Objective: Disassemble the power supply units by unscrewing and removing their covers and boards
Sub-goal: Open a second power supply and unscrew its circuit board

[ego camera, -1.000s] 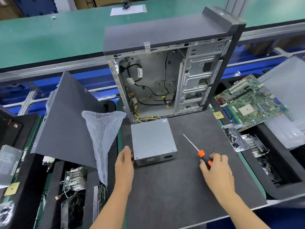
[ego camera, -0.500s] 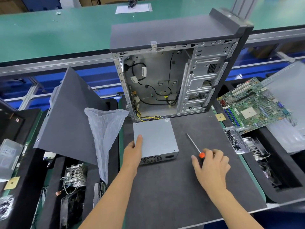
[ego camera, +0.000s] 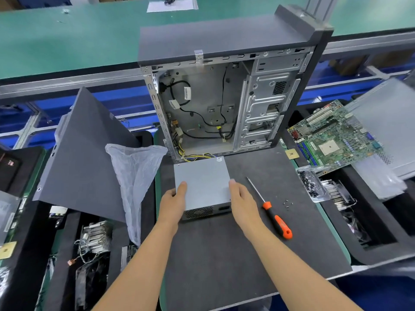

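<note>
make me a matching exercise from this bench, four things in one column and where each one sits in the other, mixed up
Things:
1. power supply unit
2. screwdriver
3. motherboard
4. plastic bag

Places:
A. propped at the right of the open case
B. between both hands, mat centre
C. hanging left of the mat
D. lying on the mat, right of the right hand

Pairs: 1-B, 2-D, 3-A, 4-C

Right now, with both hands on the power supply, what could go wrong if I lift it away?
The yellow and black cables appear to run from the power supply back into the open computer case; lifting could snag them or tug the case. The loose screws and the screwdriver lie just right of the right hand; a sweep could scatter them.
</note>
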`<state>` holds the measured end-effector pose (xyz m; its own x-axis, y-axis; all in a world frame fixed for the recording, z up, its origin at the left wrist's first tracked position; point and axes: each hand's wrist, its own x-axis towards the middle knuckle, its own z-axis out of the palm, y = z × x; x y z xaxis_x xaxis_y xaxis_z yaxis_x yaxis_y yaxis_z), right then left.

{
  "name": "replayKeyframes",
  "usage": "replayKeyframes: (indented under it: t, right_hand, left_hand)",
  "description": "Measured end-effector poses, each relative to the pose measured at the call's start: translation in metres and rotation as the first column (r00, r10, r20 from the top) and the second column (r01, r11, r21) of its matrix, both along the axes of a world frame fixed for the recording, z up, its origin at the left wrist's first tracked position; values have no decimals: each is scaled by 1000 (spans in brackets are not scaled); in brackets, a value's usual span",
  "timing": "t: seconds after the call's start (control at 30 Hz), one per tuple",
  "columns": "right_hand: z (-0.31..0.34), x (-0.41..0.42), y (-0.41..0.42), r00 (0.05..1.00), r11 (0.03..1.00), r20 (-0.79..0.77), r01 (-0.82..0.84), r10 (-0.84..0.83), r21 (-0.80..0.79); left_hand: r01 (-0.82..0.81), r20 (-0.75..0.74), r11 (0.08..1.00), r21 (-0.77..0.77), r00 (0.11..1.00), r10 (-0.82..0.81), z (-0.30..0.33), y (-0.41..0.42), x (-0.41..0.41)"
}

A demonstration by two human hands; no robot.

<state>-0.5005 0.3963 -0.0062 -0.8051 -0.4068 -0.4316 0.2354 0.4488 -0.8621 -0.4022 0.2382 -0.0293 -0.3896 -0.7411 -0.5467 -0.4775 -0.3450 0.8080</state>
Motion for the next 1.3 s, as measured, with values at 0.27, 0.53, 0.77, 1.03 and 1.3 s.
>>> replayKeyframes:
  t: [0.27,0.53,0.77,1.03,1.3]
  right_hand:
    - [11,-41,-29,982,988,150,-126,111,93]
    - [-1,-49,-39,987,986,124,-113,98,126]
    - [-10,-50,-40,994,982,39,-104,99,160]
    - [-9,-56,-42,990,972,83,-128,114,196]
    - [1,-75,-60,949,967,276,-200,151,160]
  left_hand:
    - [0,23,1000,8,1000,-1,7,-10,-7]
    - [-39,83,999,3,996,39,11,-12,-17]
    - [-18,162,999,-42,987,25,11,-10,-20]
    - [17,137,1000,9,990,-18,10,-13,-21]
    - [61,52,988,141,996,-69,19,-27,-24]
